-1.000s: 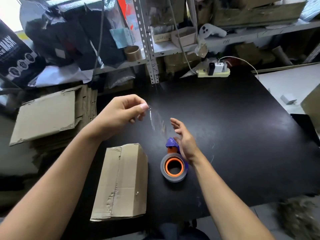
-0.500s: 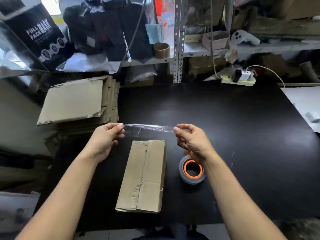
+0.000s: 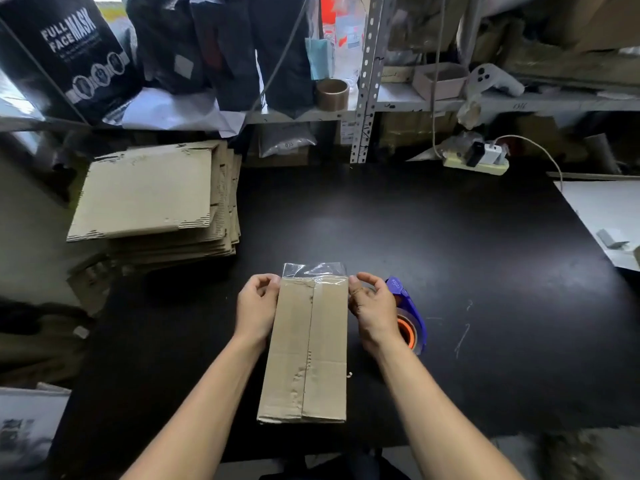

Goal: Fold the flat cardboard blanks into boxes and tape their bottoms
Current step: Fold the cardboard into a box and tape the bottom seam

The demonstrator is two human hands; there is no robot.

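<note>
A long, flat-sided cardboard box (image 3: pixel 306 348) lay on the matte black table (image 3: pixel 450 271), a clear glossy tape strip (image 3: pixel 313 270) draped across its far end. The left hand (image 3: pixel 257 308) and right hand (image 3: pixel 372 306) pinched the strip's ends with curled fingers. A round tape dispenser (image 3: pixel 408 318) sat just right; rough corrugated blanks (image 3: pixel 152 199) were stacked left.

The scene is dim overall. Daylight enters at the upper left, where a window patch blows out to white. The black worktop (image 3: pixel 450 271) carries a soft pale sheen near its middle, and the clear tape strip (image 3: pixel 313 270) catches a faint glare. Wide-angle distortion bends the shelf upright (image 3: pixel 367 77) and edges. The lower corners look smeared, perhaps from motion blur.
</note>
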